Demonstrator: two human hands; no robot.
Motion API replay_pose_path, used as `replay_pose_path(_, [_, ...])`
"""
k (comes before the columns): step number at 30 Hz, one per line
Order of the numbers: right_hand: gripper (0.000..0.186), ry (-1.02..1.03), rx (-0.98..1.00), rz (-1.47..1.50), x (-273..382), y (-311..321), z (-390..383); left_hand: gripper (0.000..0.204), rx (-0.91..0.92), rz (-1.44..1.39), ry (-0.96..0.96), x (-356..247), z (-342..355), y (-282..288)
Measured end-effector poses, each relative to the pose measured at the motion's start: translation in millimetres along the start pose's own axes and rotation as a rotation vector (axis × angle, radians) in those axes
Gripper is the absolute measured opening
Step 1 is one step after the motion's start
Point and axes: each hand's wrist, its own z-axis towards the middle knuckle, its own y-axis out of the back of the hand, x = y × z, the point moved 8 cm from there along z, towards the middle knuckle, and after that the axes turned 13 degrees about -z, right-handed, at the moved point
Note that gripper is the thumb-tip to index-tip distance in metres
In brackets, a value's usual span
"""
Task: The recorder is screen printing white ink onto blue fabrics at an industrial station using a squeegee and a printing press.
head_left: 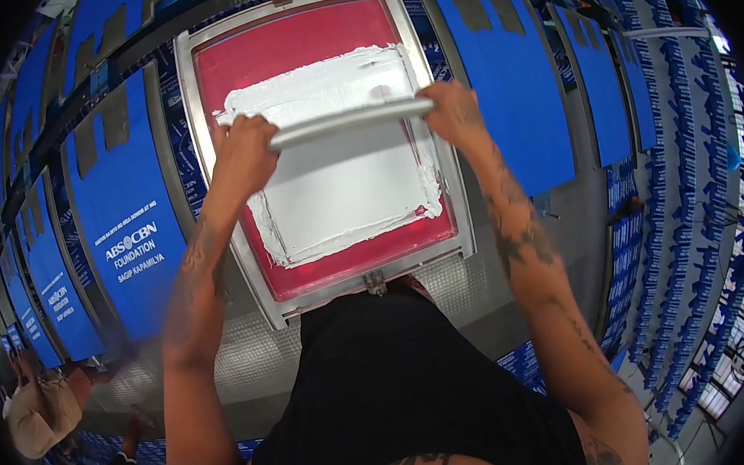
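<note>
A metal-framed printing screen [193, 98] with red mesh lies before me, a broad patch of white ink [335, 209] spread over its middle. Across the patch runs a long pale squeegee [350, 120], slightly higher at its right end. My left hand [246, 151] is wrapped round the squeegee's left end, and my right hand [456, 110] grips its right end. Thick ridges of ink line the edges of the patch. The squeegee's lower edge is hard to make out against the white.
Blue cut fabric panels [509, 90] lie on boards to the right. To the left, blue panels [125, 208] carry white print. Rows of blue pieces [673, 165] hang or lie at the far right. A person [45, 407] stands at the lower left. Metal clamps [376, 281] sit at the frame's ends.
</note>
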Motion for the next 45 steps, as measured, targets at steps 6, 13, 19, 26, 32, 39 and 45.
replay_pose_path(6, [0.027,-0.219,0.047,0.063,6.1,-3.8,-135.8,0.030,0.228,-0.061,-0.086,-34.4,-5.9,-13.8])
replay_pose_path(13, [0.037,-0.495,0.009,0.107,23.9,-16.8,-175.3,0.025,0.143,0.097,-0.537,-95.2,145.7,-38.9])
replay_pose_path(19, [0.039,-0.559,-0.029,0.133,26.4,-25.5,-184.9,0.017,0.254,0.142,-0.721,-131.9,171.0,-64.3])
replay_pose_path(26, [0.038,-0.465,-0.015,0.143,53.3,-18.8,-181.1,0.017,0.301,0.025,-0.756,-110.8,156.5,-57.2])
replay_pose_path(32, [0.027,-0.077,0.137,0.579,42.0,-0.2,-135.1,0.027,0.444,0.086,-0.298,-35.8,82.7,28.3])
replay_pose_path(39, [0.025,0.838,0.046,0.205,128.2,46.4,27.3,0.038,-0.185,-0.363,0.354,-17.1,-168.3,34.4])
replay_pose_path(45, [0.028,1.279,0.026,-0.127,256.7,62.5,81.0,0.041,-0.511,-0.418,0.603,-84.5,-189.7,-16.9])
